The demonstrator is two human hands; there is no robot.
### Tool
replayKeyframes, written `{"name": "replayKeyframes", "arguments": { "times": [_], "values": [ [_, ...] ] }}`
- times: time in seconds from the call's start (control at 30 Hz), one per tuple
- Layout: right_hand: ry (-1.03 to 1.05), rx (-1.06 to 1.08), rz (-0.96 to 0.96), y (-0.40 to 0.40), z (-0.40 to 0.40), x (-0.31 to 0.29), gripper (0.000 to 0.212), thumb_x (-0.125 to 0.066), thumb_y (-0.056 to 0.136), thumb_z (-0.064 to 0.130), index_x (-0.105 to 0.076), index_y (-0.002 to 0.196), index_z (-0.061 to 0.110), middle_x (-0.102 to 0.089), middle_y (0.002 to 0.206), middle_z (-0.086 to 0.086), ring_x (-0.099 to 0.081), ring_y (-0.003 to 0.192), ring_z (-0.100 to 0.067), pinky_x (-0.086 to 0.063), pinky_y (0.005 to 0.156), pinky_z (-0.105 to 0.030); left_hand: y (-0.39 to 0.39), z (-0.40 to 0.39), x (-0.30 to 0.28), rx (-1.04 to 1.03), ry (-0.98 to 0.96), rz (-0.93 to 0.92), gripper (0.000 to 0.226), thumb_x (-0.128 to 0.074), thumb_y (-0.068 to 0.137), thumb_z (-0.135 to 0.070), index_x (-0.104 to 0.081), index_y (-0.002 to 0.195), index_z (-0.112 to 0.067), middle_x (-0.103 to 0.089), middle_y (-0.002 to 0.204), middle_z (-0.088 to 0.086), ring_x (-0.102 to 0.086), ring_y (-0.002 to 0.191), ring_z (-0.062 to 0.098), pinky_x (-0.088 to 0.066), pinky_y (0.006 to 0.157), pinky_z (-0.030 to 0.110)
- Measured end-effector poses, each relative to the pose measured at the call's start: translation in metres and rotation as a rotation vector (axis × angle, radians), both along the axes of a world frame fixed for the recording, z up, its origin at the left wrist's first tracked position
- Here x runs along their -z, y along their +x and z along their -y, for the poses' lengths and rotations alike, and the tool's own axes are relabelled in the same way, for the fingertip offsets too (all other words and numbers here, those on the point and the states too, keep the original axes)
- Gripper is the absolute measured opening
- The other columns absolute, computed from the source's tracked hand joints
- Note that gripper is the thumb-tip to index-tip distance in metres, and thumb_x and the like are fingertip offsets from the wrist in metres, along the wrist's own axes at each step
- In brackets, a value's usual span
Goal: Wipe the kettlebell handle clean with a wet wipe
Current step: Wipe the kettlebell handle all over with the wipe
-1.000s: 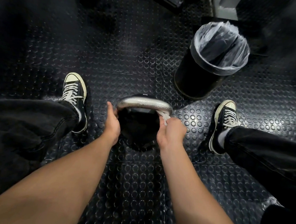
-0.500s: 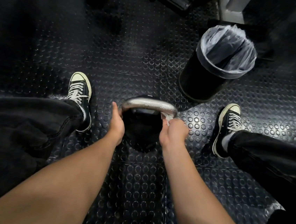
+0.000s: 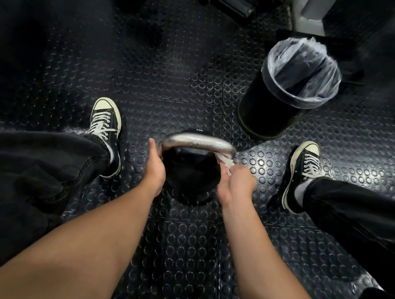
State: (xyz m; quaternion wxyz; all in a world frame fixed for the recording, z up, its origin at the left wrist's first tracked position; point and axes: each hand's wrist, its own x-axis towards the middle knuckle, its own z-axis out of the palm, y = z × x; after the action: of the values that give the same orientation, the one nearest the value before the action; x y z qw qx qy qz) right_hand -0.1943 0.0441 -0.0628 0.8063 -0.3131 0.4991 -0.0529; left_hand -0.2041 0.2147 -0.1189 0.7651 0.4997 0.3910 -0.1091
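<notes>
A: What has moved in the last second?

B: Little. The left hand (image 3: 157,167) stays flat against the left end of the handle (image 3: 198,142), fingers straight, steadying the kettlebell (image 3: 190,173) on the floor (image 3: 175,74) between the shoes. The right hand (image 3: 236,185) has slid slightly down the right end, pinching the wipe (image 3: 228,163) round it

A: So?

B: Probably mid-wipe; the top looks untouched. The bin (image 3: 268,113) stands near, right

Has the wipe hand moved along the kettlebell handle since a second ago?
No. The right hand still holds the wipe at the handle's right end; only the camera shifted.
</notes>
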Motion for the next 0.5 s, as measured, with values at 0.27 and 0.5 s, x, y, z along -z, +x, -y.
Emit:
{"name": "replayKeyframes", "arguments": {
  "times": [0.27, 0.5],
  "values": [
    [0.003, -0.035, 0.018, 0.005, -0.002, 0.001, 0.076, -0.039, 0.092, -0.020, -0.019, 0.160, 0.008, -0.033, 0.152, -0.024, -0.053, 0.127, -0.039, -0.065, 0.076, -0.039, -0.001, 0.000, -0.001, 0.012, -0.012, -0.019, 0.083, -0.022, 0.090, -0.084, -0.067, 0.129, -0.027, -0.066, 0.132, 0.004, -0.058, 0.128, 0.024, -0.039, 0.116, 0.049],
    [-0.122, -0.322, -0.083, 0.010, 0.008, -0.023, 0.047, -0.035, 0.101, -0.011, -0.033, 0.148, -0.015, -0.043, 0.151, -0.033, -0.053, 0.134, -0.044, -0.062, 0.077, -0.031, 0.000, -0.004, 0.008, -0.034, -0.010, -0.048, 0.110, -0.034, 0.058, -0.103, -0.066, 0.133, -0.028, -0.068, 0.132, 0.004, -0.060, 0.126, 0.025, -0.040, 0.115, 0.050]
  ]
}}
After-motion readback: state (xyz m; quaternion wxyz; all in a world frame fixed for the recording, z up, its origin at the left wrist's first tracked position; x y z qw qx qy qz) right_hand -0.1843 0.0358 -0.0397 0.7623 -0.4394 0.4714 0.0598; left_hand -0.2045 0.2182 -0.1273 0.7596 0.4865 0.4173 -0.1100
